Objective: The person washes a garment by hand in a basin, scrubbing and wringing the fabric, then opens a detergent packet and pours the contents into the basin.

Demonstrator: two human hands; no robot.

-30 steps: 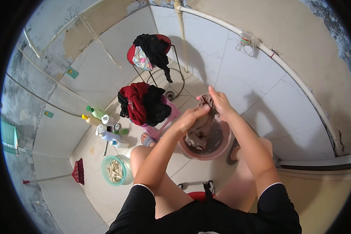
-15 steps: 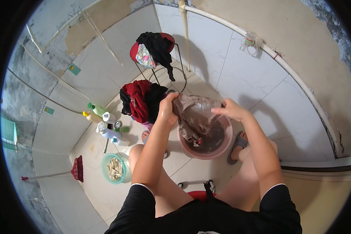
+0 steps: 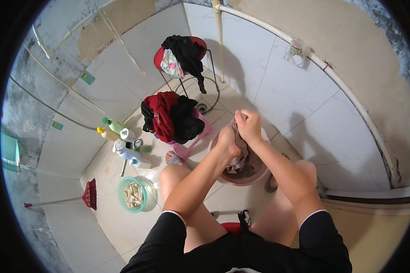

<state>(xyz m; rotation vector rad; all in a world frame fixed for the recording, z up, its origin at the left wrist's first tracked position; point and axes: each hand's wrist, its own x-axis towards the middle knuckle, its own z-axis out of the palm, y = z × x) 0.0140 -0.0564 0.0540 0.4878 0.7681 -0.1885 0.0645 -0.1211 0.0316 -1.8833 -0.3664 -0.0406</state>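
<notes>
A wet greyish-brown garment (image 3: pixel 241 154) is bunched between my two hands over a pink basin (image 3: pixel 212 144). My left hand (image 3: pixel 228 144) is closed round it on the near left side. Just beyond, my right hand (image 3: pixel 248 126) grips its upper end, the fingers curled. Below my hands the cloth hangs down into the basin, where dark water shows. My forearms hide part of the basin and of the cloth.
Left of the basin, dark red and black clothes (image 3: pixel 161 113) lie heaped on a pink stool (image 3: pixel 200 136). Farther back, a red stool (image 3: pixel 158 59) bears more clothes. Several bottles (image 3: pixel 116 125), a green basin (image 3: pixel 120 193) with pale cloth and a red broom (image 3: pixel 90 194) are at left.
My hands have come together from holding the garment spread apart. The cloth is now gathered and bunched between them, and my right hand has moved left and up.
</notes>
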